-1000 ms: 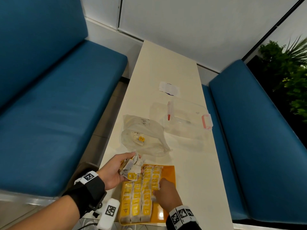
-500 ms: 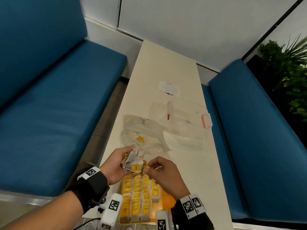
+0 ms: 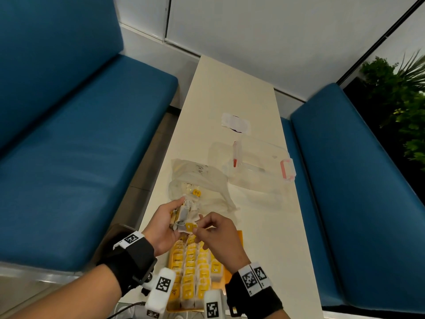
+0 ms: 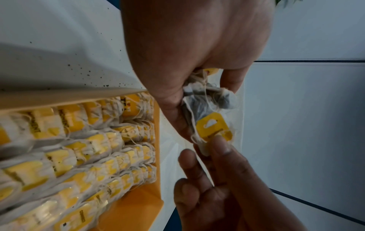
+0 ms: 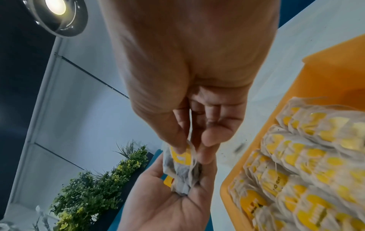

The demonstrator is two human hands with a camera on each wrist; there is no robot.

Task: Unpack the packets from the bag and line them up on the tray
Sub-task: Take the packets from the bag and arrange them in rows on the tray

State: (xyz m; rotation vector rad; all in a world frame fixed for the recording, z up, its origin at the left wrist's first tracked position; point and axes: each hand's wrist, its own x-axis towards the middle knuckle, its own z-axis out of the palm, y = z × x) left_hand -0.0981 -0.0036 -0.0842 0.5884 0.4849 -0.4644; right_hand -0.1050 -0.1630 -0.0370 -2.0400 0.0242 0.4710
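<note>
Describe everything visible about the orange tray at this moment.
The orange tray is a shallow, smooth, plastic-looking rectangle with a low raised rim, lying flat at the near end of the white table. Rows of tea packets with yellow tags, overlapping one another, fill most of its floor; a bare strip shows along its right side. The left hand and right hand work above its far end without touching it. Its near edge is hidden behind the wrist cameras.

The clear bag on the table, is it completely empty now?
No, the clear bag lying beyond the hands holds at least one yellow-tagged packet, visible through the plastic.
</note>
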